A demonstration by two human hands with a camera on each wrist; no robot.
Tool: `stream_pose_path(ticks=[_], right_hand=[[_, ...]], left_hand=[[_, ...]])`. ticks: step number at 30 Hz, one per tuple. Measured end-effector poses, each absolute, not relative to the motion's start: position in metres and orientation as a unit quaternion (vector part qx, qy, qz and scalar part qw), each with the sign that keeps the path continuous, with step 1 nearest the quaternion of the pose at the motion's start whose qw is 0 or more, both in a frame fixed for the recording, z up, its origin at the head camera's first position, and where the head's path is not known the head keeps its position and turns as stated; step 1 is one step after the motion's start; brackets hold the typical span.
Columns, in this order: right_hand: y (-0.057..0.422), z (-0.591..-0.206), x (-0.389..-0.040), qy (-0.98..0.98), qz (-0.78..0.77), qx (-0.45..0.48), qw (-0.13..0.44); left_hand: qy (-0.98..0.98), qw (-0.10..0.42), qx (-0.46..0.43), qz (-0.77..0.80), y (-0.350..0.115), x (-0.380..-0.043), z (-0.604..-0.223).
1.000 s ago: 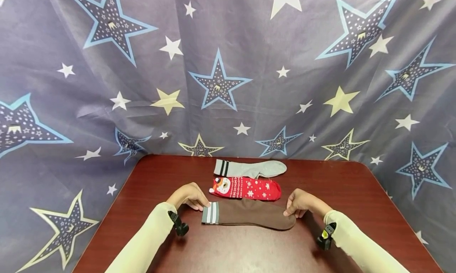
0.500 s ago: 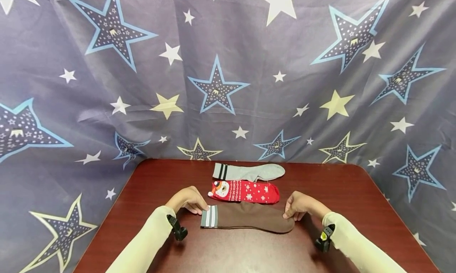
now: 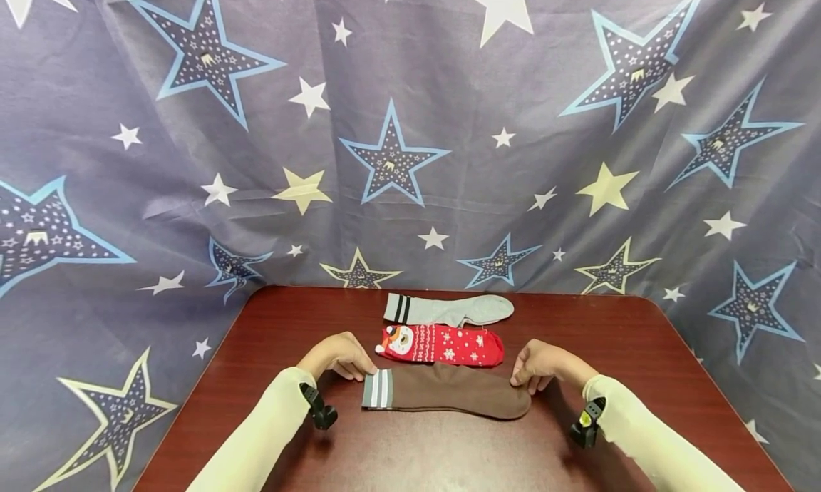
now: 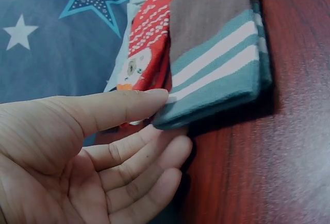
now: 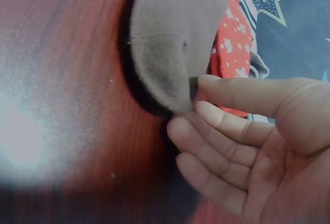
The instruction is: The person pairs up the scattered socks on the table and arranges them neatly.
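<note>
A brown sock (image 3: 452,391) with a grey-green cuff and white stripes lies sideways, nearest of three socks. My left hand (image 3: 340,356) pinches the far corner of its cuff (image 4: 221,74), thumb on top and fingers underneath. At the toe end (image 5: 165,54), my right hand (image 3: 541,367) pinches the sock's edge between thumb and fingers. Just beyond lies a red sock (image 3: 442,345) with a bear face and snowflakes. Farthest back is a light grey sock (image 3: 449,311) with two black bands. Both wrist views show the red sock only in part.
All the socks are on a dark red-brown wooden table (image 3: 410,453). Its back edge meets a grey-purple curtain (image 3: 410,224) printed with stars. A black device is strapped to each wrist over a pale sleeve (image 3: 256,435).
The head view has tilted slightly, so the whole scene sits a little lower. Hands and socks keep nearly the same places relative to the table.
</note>
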State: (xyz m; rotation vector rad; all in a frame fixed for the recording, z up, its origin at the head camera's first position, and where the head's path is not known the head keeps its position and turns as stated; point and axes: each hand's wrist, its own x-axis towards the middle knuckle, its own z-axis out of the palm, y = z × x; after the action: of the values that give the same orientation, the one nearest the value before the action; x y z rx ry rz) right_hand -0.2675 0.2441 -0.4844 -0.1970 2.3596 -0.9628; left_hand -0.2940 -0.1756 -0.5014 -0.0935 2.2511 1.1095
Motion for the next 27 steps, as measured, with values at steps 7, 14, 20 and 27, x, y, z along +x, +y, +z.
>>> stream_pose_path(ticks=[7, 14, 20, 27], right_hand=[[0.247, -0.473, -0.281, 0.883, -0.366, -0.083, 0.282], [0.251, -0.449, -0.297, 0.884, -0.4, -0.086, 0.224], [0.252, -0.418, -0.315, 0.917, -0.382, -0.106, 0.042], [0.245, -0.393, -0.327, 0.93, -0.348, -0.102, -0.064]], left_hand=[[0.875, 0.293, -0.016, 0.385, -0.178, -0.303, -0.488], [0.885, 0.232, 0.014, 0.403, -0.173, -0.313, -0.469], [0.902, 0.024, 0.071, 0.426, -0.159, -0.332, -0.446], [0.893, -0.097, 0.102, 0.428, -0.14, -0.341, -0.417]])
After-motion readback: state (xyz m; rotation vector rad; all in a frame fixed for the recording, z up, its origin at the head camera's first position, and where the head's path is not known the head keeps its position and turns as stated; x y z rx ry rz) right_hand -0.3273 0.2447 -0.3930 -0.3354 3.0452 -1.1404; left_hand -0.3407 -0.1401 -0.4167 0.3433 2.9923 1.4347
